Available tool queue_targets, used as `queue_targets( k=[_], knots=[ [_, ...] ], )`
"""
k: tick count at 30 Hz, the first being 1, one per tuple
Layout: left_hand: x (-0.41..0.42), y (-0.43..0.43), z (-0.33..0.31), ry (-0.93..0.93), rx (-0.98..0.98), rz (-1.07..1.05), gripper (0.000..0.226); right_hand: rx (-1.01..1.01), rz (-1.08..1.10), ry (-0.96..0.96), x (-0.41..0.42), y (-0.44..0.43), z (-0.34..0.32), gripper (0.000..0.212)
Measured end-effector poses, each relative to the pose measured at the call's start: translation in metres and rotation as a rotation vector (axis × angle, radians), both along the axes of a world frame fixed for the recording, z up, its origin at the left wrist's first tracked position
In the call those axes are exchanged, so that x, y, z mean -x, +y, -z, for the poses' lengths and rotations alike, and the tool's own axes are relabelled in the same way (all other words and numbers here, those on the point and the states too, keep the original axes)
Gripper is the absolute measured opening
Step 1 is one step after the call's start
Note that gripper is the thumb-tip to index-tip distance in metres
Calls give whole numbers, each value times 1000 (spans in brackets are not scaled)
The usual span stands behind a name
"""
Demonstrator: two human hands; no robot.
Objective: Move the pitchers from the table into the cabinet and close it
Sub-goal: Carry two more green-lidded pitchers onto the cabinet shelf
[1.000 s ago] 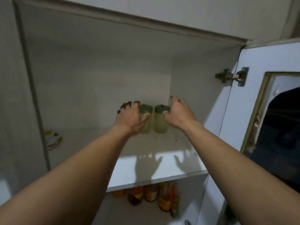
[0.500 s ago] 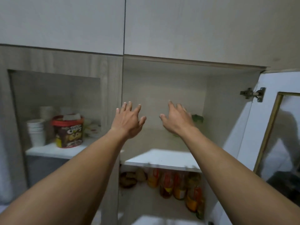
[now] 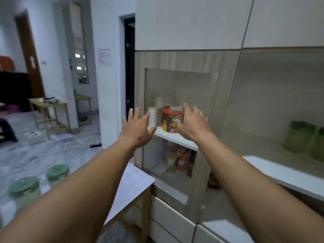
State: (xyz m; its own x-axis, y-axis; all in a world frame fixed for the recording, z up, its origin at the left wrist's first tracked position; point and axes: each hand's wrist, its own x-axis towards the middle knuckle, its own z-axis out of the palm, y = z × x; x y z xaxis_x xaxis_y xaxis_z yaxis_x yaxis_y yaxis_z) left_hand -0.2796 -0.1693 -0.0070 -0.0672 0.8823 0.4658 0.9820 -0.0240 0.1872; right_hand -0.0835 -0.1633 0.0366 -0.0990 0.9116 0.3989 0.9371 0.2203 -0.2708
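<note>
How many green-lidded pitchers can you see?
4. Two stand on the table at lower left; two sit on the open cabinet's shelf at far right. More may be hidden beyond the frame.

Bare forearms, no sleeves, left hand [image 3: 138, 129], right hand [image 3: 192, 126] ungloved

Two empty, spread hands, the left hand [image 3: 138, 128] and right hand [image 3: 193, 124], hang in open air before a glass-fronted door [image 3: 177, 123] that bars the way to a red-lidded tub [image 3: 171, 121] and stacked cups [image 3: 152, 116] behind it. To the right, the open cabinet [image 3: 280, 88] offers free shelf [image 3: 280, 171] in front of two green-lidded pitchers [image 3: 300, 136] at its back. At lower left, two more pitchers [image 3: 23, 189] stand unobstructed on the table [image 3: 129, 186], blurred in frame.
</note>
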Motion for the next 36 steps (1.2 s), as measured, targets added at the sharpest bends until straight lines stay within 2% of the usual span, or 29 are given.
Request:
queue_targets(
  k=[13, 20, 26, 32, 36],
  knots=[
    [209, -67, 88, -246, 16, -382, 64, 96, -442, 42, 234, 15, 59, 66],
    [308, -100, 147, -422, 1, -568, 61, 164, -599, 73, 355, 23, 119, 59],
    [346, -105, 201, -521, 16, -646, 62, 291, -696, 11, 417, 35, 189, 63],
    [370, -87, 256, -695, -10, -751, 81, 390, -765, -3, 475, 61, 264, 59],
    [389, -69, 293, -801, -26, -847, 85, 473, -779, 21, 502, 77, 313, 62]
  ],
)
